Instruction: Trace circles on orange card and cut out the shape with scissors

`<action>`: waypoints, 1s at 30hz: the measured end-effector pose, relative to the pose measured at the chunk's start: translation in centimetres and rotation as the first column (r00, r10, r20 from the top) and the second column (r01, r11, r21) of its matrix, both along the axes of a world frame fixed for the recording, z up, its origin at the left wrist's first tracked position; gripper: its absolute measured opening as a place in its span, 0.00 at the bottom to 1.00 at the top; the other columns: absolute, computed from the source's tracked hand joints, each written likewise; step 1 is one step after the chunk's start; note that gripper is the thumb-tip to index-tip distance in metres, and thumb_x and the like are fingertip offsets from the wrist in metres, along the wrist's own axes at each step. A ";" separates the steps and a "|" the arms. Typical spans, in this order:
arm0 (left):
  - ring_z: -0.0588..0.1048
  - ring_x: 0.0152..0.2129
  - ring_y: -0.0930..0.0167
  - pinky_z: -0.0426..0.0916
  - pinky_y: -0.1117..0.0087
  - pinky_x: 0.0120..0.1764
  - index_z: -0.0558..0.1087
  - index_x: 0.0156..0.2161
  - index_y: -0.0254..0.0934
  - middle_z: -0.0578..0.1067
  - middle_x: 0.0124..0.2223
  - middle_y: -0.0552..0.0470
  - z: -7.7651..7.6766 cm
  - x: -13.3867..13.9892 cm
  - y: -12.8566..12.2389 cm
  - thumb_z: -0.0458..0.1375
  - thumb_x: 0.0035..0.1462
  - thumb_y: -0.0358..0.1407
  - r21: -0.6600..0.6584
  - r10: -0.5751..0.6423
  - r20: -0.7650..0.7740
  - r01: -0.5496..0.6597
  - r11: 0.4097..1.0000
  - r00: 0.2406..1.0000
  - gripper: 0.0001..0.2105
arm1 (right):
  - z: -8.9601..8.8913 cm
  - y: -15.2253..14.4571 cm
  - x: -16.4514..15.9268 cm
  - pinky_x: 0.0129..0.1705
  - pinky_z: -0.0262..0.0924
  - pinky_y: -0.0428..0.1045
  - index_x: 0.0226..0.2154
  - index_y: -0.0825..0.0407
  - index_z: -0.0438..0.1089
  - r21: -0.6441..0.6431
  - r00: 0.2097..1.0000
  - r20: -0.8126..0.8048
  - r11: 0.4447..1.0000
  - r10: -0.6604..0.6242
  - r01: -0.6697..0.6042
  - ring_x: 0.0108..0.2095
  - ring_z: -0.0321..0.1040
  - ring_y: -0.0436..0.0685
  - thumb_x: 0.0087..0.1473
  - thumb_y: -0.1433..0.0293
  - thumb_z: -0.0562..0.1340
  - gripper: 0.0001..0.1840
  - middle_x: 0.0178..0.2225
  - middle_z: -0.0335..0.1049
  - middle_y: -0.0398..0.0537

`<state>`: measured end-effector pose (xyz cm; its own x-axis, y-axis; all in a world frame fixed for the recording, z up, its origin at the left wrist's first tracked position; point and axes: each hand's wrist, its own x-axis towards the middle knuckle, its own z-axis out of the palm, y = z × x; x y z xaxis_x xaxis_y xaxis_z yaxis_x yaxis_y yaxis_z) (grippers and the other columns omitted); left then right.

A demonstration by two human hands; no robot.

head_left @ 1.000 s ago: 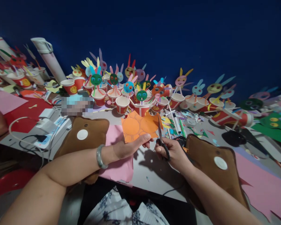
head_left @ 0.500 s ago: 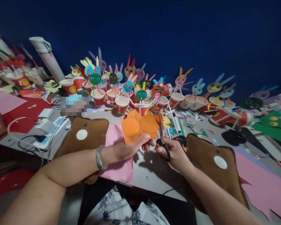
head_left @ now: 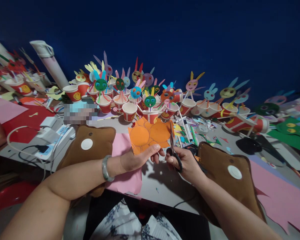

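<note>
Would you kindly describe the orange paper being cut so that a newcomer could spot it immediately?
Look to the near edge of the grey table, in front of the crowd of paper cups. The left hand holds up an orange sheet while scissors in the right hand cut it. Unlike the flat pink sheets, it bears drawn circles.

A pixelated patch (head_left: 81, 113) blots out whatever lies on the worktop (head_left: 160, 180) behind the left brown pad (head_left: 90, 146). The scissors (head_left: 173, 146) show only partly: their handles sit inside the right hand (head_left: 187, 163), and one blade slips behind the orange paper (head_left: 150, 133). The left hand (head_left: 137, 158) covers that paper's lower edge. Far right, the paper figures (head_left: 277, 100) blur into the dark wall. The pink sheet (head_left: 280, 200) runs off the frame's corner.
</note>
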<state>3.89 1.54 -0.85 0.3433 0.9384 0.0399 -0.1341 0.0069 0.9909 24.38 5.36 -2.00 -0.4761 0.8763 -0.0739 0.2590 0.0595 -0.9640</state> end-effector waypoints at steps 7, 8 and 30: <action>0.70 0.25 0.74 0.67 0.70 0.33 0.74 0.36 0.35 0.72 0.28 0.53 0.3 0.0 -0.1 0.53 0.62 0.59 -0.011 0.004 0.034 -0.003 1.000 0.999 0.26 | 0.1 0.0 0.0 0.19 0.47 0.46 0.20 0.52 0.67 -0.005 1.000 -0.006 1.000 -0.002 0.002 0.17 0.56 0.48 0.41 0.43 0.72 0.30 0.14 0.64 0.40; 0.70 0.25 0.74 0.67 0.70 0.33 0.74 0.36 0.35 0.72 0.28 0.52 0.3 0.0 -0.1 0.54 0.62 0.58 -0.013 0.005 0.039 -0.005 1.000 0.999 0.25 | 0.0 0.0 0.0 0.19 0.47 0.46 0.21 0.52 0.67 -0.007 1.000 -0.010 1.000 -0.003 0.003 0.17 0.57 0.48 0.41 0.43 0.72 0.30 0.14 0.64 0.40; 0.72 0.24 0.73 0.69 0.69 0.32 0.73 0.33 0.33 0.72 0.27 0.52 0.5 0.1 0.2 0.56 0.61 0.56 -0.065 0.044 0.152 -0.034 0.997 0.987 0.24 | 0.2 0.1 0.3 0.19 0.50 0.46 0.21 0.51 0.68 0.028 1.000 -0.004 1.000 -0.007 0.007 0.16 0.58 0.49 0.43 0.42 0.70 0.29 0.14 0.64 0.40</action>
